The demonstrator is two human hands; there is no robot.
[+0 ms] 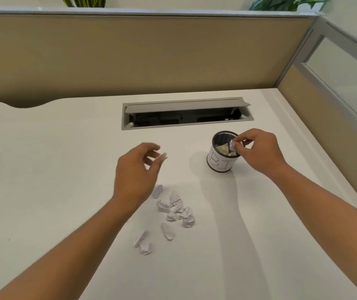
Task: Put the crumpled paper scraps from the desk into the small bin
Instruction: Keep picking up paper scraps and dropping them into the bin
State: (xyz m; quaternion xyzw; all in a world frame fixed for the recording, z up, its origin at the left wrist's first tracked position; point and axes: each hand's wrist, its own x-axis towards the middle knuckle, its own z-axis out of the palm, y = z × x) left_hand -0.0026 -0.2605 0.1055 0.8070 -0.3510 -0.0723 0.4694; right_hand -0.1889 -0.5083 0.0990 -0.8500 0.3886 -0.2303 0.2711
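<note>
A small black mesh bin (220, 161) with a white paper label stands on the white desk (43, 169), right of centre. My right hand (257, 150) is over its rim, fingertips pinched on a small crumpled paper scrap (231, 146) just inside the opening. More crumpled paper lies inside the bin. My left hand (136, 172) hovers left of the bin, above the desk, fingers loosely curled and apart, holding nothing. Several crumpled white paper scraps (174, 210) lie in a loose pile on the desk near my left wrist, with two more (143, 243) closer to me.
An open grey cable tray (186, 113) is set into the desk behind the bin. Beige partition panels (130, 57) close off the back and right side. Green plants (281, 3) show above the partition.
</note>
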